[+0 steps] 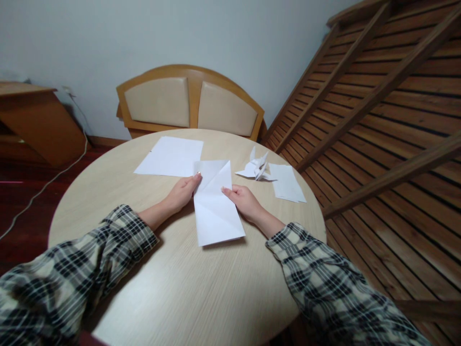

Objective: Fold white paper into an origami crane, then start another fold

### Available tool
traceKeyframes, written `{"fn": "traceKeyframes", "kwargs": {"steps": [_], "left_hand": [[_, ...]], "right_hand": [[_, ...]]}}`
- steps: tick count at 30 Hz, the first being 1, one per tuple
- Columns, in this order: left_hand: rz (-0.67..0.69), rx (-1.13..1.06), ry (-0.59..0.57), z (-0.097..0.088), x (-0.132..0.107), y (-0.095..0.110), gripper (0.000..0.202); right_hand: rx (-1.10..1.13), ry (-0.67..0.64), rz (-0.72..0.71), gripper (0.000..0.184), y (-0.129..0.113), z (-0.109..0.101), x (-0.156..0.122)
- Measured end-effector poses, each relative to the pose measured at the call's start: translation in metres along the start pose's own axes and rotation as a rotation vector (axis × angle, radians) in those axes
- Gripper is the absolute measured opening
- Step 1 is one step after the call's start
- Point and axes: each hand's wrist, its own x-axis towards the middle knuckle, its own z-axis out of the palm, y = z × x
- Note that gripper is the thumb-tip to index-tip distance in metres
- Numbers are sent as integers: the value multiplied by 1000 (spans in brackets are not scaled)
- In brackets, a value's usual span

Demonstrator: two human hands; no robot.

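Observation:
Between my hands is a creased sheet of white paper (218, 211), folded to a narrow rectangle with diagonal crease lines across it. My left hand (183, 191) grips its left edge, thumb on top and the other fingers hidden beneath. On the opposite edge my right hand (243, 199) pinches the sheet the same way, thumb on the face. The near end of the paper tilts slightly above the table and casts a thin shadow. Just beyond my right hand stands a folded white origami crane (256, 168), touching or close to some paper pieces.
A round pale wooden table (173, 288) carries everything. White sheets (171, 156) lie at the back left, and smaller cut papers (287, 183) at the right. Behind stands a padded headboard (158, 102). Wooden slats (389, 144) rise on the right; a cable (54, 178) runs along the left floor.

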Motion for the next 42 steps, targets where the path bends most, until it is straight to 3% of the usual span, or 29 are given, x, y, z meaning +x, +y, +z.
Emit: {"fn": "traceKeyframes", "kwargs": {"steps": [7, 13, 23, 35, 42], "left_hand": [[38, -5, 5, 1, 1, 0, 51], [86, 44, 92, -1, 2, 1, 55], [102, -47, 134, -1, 5, -1, 40], [129, -79, 141, -1, 5, -1, 43], [176, -9, 215, -5, 8, -8, 44]], "right_hand": [[-22, -4, -10, 44, -1, 0, 0], [-19, -18, -19, 45, 0, 0, 0], [-39, -17, -11, 43, 1, 0, 1], [-64, -19, -24, 43, 1, 0, 1], [-76, -35, -28, 43, 2, 0, 1]]}}
